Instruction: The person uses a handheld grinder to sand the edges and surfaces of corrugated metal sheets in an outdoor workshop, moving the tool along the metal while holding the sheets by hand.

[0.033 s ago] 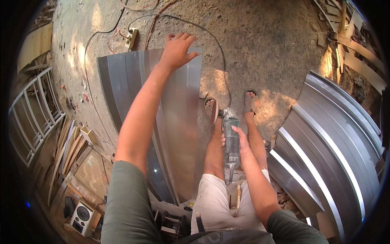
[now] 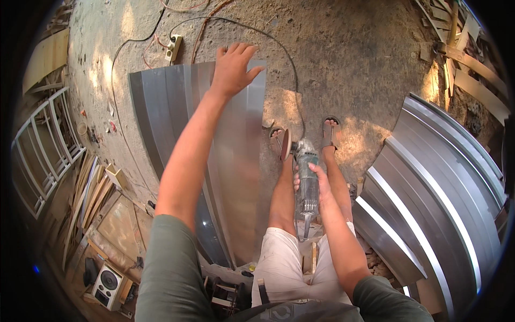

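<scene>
Right grip: the body of a grey-green angle grinder (image 2: pixel 308 182) is being clamped in the right hand (image 2: pixel 321 180), with the thumb being laid along its upper side.
Grinder position: the tool is being held above the legs (image 2: pixel 281 206), with its tail being pointed toward the body.
Disc: the reddish-brown disc (image 2: pixel 286 145) is being faced leftward, apart from the metal sheet (image 2: pixel 236 177).
Left grip: the left hand (image 2: pixel 233 72) is being spread over the sheet's far edge, thumb and fingers being kept apart; whether the edge is being pressed cannot be told.
Sheet: the ribbed grey metal is being kept left of the legs, beneath the left forearm.
Change: compared with the earlier frame, the disc is being shown slightly farther right and higher; both hands are being kept in nearly the same places.
Cord: a black cord (image 2: pixel 295 75) is being looped from a power strip (image 2: pixel 173 49) toward the grinder.
Right side: more ribbed metal panels (image 2: pixel 424 188) are being stacked.
Left side: a white barred frame (image 2: pixel 47 147), wooden strips (image 2: pixel 91 196) and a speaker (image 2: pixel 109 280) are being seen.
</scene>
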Demonstrator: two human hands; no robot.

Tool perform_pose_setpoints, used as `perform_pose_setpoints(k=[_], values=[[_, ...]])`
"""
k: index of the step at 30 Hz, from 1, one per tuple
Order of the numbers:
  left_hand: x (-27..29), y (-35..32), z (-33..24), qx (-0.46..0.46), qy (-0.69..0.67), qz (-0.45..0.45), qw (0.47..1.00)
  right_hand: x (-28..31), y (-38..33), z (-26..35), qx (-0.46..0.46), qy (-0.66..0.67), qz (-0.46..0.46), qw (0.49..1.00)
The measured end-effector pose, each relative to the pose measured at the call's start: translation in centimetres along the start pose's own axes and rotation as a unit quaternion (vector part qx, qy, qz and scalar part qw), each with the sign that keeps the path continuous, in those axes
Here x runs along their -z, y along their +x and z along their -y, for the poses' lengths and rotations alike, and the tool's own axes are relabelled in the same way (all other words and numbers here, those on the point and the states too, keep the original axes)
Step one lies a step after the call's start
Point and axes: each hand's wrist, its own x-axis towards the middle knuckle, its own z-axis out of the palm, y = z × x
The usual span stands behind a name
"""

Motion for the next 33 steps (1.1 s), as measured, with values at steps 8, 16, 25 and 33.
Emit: perform_pose_setpoints(k=[8,16,25,33], values=[[2.9,-22.2,-18.5,0.53,-0.375,0.03,0.76,-2.0,-3.7,6.0,0.08,-0.05,-0.014,0.995],[2.2,-40.8,-35.6,0.793,-0.539,-0.028,0.283,-5.6,-7.7,10.1,0.104,-0.17,-0.052,0.979],[-6.1,-45.9,-38.8,0.655,-0.631,-0.409,-0.075,-10.5,-12.6,12.3,0.127,-0.374,-0.088,0.914],[-10.6,-46.1,-34.0,0.505,-0.594,-0.6,-0.177,-12.3,-14.2,10.2,0.138,-0.551,-0.132,0.812]])
